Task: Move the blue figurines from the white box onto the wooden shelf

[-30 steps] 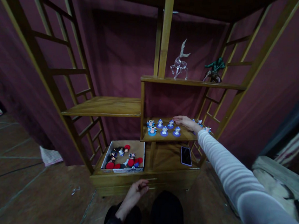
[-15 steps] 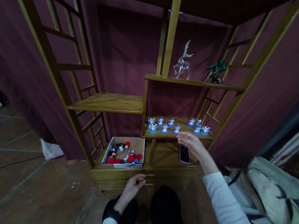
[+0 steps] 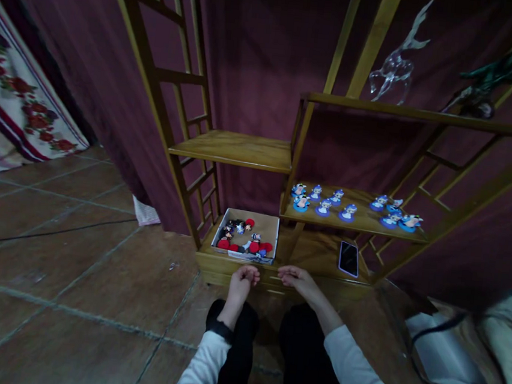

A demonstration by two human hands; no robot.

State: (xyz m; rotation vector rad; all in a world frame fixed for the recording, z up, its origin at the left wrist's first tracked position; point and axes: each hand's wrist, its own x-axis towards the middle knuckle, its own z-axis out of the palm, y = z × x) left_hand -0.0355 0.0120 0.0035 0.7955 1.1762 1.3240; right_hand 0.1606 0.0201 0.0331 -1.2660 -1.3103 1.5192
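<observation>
Your left hand [image 3: 243, 275], fingers curled in, and right hand [image 3: 295, 277], fingers loosely bent, hover empty at the shelf unit's base ledge [image 3: 316, 264], near the box of figurines [image 3: 245, 243] just beyond.

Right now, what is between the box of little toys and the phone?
In the head view, only bare wood of the bottom shelf lies between the box of toys and the phone, crossed by the shelf's upright wooden post.

A varnished, honey-coloured wooden shelf unit [image 3: 237, 149] gleams softly. The clear glass deer figurine [image 3: 398, 61] at upper right is glossy; the brown floor tiles [image 3: 70, 283] look smooth and matt.
</observation>
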